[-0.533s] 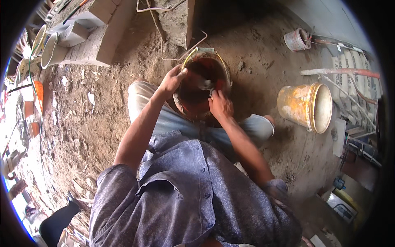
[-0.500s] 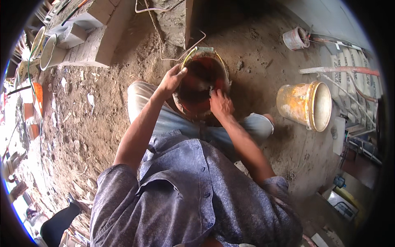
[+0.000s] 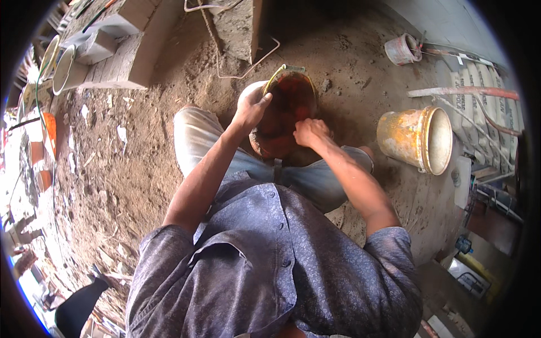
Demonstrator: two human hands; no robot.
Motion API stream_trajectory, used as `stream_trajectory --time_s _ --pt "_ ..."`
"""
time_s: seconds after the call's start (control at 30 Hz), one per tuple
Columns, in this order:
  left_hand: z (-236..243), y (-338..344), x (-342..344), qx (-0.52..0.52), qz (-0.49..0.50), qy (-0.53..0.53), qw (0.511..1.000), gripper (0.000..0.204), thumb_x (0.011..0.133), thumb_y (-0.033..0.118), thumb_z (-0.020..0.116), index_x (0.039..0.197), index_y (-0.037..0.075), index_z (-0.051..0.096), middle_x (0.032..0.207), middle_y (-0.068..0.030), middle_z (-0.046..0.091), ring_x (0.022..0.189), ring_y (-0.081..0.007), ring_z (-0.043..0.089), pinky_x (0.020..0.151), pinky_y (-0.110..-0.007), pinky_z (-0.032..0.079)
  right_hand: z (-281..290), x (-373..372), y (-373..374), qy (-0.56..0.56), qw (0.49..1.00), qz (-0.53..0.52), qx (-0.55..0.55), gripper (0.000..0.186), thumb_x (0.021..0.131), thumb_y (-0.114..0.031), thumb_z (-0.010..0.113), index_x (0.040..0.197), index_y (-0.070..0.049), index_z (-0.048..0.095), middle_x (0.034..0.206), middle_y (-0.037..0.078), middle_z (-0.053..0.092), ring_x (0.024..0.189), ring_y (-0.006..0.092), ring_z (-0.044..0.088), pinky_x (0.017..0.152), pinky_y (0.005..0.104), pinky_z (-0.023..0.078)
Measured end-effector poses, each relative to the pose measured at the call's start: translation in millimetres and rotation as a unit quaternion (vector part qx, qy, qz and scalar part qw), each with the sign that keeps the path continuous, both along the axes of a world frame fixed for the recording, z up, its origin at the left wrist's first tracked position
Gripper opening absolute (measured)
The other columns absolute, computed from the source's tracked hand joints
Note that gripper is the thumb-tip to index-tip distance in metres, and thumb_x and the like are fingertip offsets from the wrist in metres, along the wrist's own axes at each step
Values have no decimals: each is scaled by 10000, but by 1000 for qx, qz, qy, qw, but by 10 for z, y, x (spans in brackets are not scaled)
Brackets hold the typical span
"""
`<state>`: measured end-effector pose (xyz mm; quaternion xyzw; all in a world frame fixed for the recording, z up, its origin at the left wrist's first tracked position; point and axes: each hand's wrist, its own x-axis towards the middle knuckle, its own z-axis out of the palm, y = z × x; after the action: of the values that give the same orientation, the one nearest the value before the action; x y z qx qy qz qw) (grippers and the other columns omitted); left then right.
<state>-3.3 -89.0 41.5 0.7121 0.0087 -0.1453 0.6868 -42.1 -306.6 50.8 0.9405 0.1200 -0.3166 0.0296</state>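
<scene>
A worn bucket (image 3: 275, 147) with a dark reddish inside stands between my knees, tilted to the right. My left hand (image 3: 251, 110) is closed on its left rim, thumb over the edge. At its upper edge shows a thin yellow-green handle (image 3: 283, 69). My right hand (image 3: 313, 133) is curled into a fist over the bucket's near right rim. What that fist holds, if anything, is hidden. The bottom of the bucket is too dark to make out.
To the right a yellow, plaster-stained bucket (image 3: 414, 141) lies on its side. Farther back are a small dirty pail (image 3: 402, 49), a pole (image 3: 451, 91) and stacked white sacks (image 3: 479, 96). Concrete blocks (image 3: 115, 62) stand far left; a bent wire (image 3: 248, 73) lies ahead.
The bucket has tipped and shifted slightly right with my left hand on its rim. My right hand has drawn back from inside to the near right rim.
</scene>
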Motion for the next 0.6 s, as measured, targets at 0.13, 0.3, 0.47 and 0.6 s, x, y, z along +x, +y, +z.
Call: stream_trajectory --time_s 0.13,0.3,0.47,0.6 --pt "135 97 -71 -77 -5 6 997 458 1046 205 600 1433 -26 520 1279 -83 635 1182 -160 560 1027 -306 440 -122 -229 313 12 982 -134 135 409 924 -427 608 1094 -80 741 1090 183 740 1041 389 704 932 498 547" --pt "0 390 152 -103 51 142 983 386 1057 281 591 1347 27 576 1103 -19 630 970 -101 569 836 -260 472 89 -345 228 57 924 -238 293 364 894 -402 696 1065 -83 733 1012 198 744 979 390 713 845 483 552" --pt "-402 896 260 -102 80 183 975 312 1064 357 569 1244 105 605 889 18 610 733 -61 570 590 -257 497 242 -402 110 13 912 -222 345 322 832 -316 755 1036 -73 701 975 223 723 899 433 697 785 486 551" --pt "-275 1094 415 64 66 129 987 437 1060 354 571 1407 94 516 1057 -76 620 997 -128 605 919 -335 508 303 -294 162 -18 942 -145 303 332 786 -261 743 1045 -60 697 964 238 711 899 447 689 781 497 561"
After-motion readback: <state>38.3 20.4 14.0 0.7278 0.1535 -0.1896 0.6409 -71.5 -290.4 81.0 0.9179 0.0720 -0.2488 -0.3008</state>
